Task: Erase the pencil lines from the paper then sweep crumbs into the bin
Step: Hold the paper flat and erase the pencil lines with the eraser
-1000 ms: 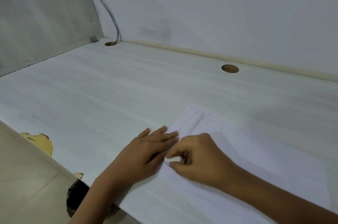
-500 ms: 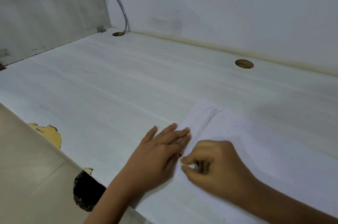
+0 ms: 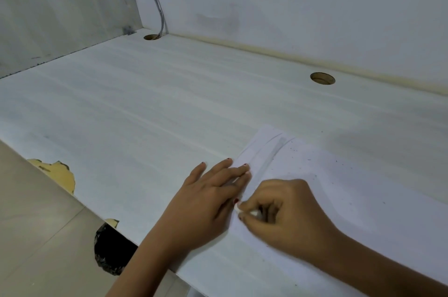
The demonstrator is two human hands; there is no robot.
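Left hand (image 3: 208,197) flat on paper (image 3: 339,190) — right hand (image 3: 288,216) beside it, curled, pinching eraser (image 3: 244,210).

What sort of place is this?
Probably a built-in office or study desk: white laminate desktop set into a corner, round cable holes near the back, a cable dropping through one, and paper being erased.
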